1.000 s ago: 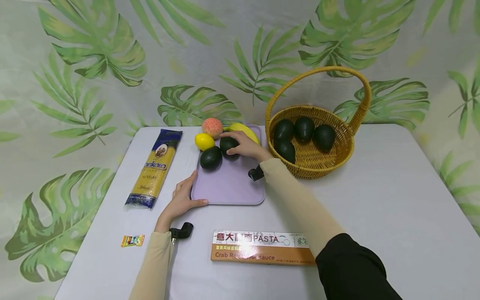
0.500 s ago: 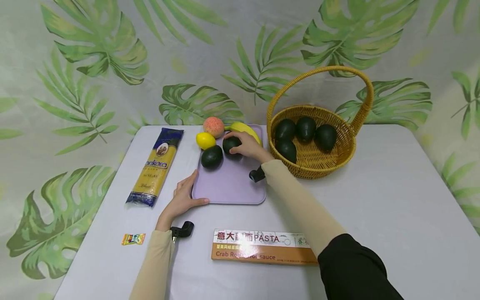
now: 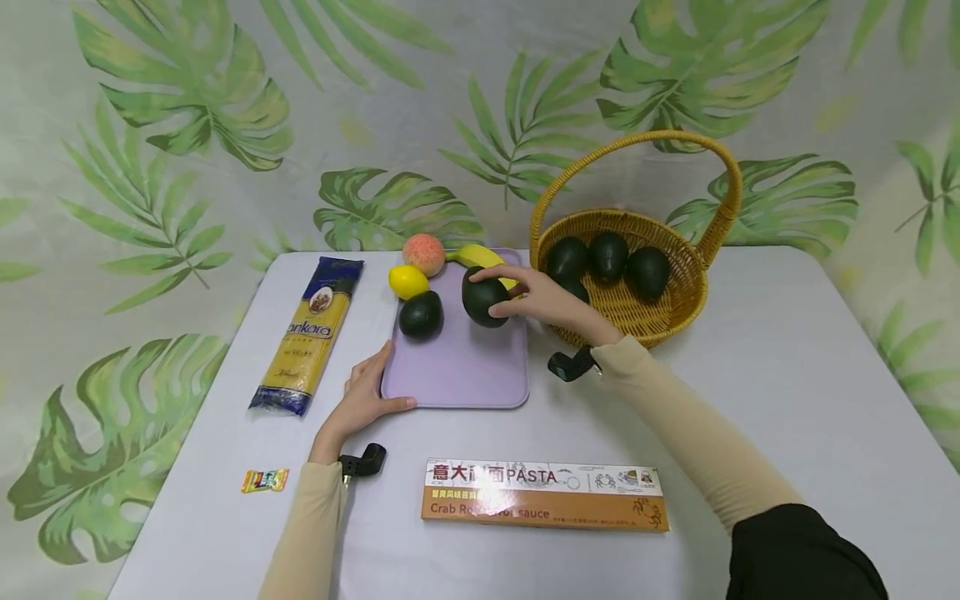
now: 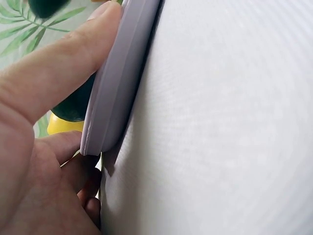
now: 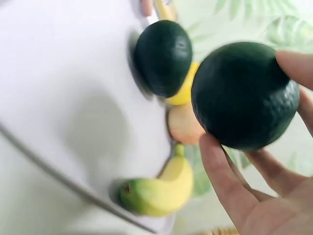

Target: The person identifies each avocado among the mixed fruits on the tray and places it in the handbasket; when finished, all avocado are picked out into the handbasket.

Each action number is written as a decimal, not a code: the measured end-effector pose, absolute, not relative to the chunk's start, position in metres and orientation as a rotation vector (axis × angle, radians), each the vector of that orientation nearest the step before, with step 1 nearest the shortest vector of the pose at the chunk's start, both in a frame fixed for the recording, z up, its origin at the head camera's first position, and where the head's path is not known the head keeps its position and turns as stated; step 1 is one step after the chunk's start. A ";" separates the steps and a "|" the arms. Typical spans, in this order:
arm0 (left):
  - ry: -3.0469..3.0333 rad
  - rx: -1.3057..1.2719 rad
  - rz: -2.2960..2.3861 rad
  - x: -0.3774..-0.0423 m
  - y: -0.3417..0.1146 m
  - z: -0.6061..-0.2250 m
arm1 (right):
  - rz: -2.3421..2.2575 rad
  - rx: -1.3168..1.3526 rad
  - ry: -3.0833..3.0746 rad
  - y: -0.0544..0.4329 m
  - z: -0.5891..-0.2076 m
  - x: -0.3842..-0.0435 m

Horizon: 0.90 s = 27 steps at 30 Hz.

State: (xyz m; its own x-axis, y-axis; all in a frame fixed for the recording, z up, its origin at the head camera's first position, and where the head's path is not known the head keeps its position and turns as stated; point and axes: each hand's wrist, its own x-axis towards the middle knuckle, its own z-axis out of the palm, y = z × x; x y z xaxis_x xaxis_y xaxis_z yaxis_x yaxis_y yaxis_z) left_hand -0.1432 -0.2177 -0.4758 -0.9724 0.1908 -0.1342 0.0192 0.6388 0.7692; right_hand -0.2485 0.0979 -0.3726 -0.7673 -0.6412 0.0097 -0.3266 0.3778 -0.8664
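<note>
My right hand (image 3: 546, 302) grips a dark green avocado (image 3: 483, 298) between thumb and fingers. In the right wrist view this held avocado (image 5: 242, 95) hangs above the lilac tray (image 3: 457, 375), its shadow falling on the tray surface. My left hand (image 3: 362, 402) holds the tray's near left corner, thumb along the front rim and fingers at the left side; the left wrist view shows the thumb against the tray edge (image 4: 115, 83). A second avocado (image 3: 421, 315) lies on the tray's left, beside a yellow lemon (image 3: 408, 282), a peach (image 3: 424, 254) and a banana (image 3: 471, 257).
A wicker basket (image 3: 618, 315) with a tall handle stands right of the tray, with several avocados inside. Left of the tray lies a spaghetti packet (image 3: 306, 337). A small wrapped candy (image 3: 264, 481) and a flat pasta box (image 3: 543, 497) lie nearer the front.
The right hand has lifted the avocado off the tray and carried it a little to the right, towards the basket, uncovering more of the banana. The left hand stays at the tray corner.
</note>
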 end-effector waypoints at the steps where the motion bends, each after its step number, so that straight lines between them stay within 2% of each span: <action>1: 2.659 0.173 1.242 -0.143 -0.218 -0.476 | -1.345 -0.856 2.306 0.105 -0.370 -0.245; 7: 2.656 0.172 1.239 -0.143 -0.218 -0.476 | -1.392 -0.815 2.271 0.154 -0.361 -0.232; 17: 2.640 0.158 1.252 -0.142 -0.217 -0.475 | -1.518 -0.573 2.342 0.241 -0.369 -0.229; 27: 2.638 0.162 1.248 -0.142 -0.217 -0.475 | -1.472 -0.412 2.435 0.280 -0.374 -0.229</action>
